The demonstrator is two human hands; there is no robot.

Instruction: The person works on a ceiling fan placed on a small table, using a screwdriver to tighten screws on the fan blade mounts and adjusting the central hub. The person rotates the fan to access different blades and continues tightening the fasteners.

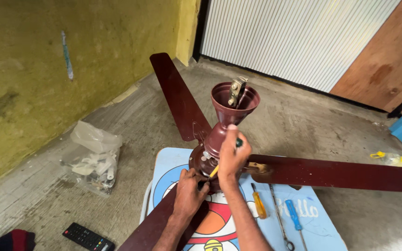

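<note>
maroon ceiling fan [224, 135] lies on my blue cartoon table [322, 223], blades toward 11, 3 and 7 o'clock | my left hand [189, 193] clamps the motor housing at 7 o'clock | my right hand [231, 155] is closed on a yellow-shafted screwdriver [215, 171], tip at the hub

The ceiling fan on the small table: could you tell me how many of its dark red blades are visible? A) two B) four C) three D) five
C: the ceiling fan shows three blades, one toward the wall, one to the right, one under the left hand.
</note>
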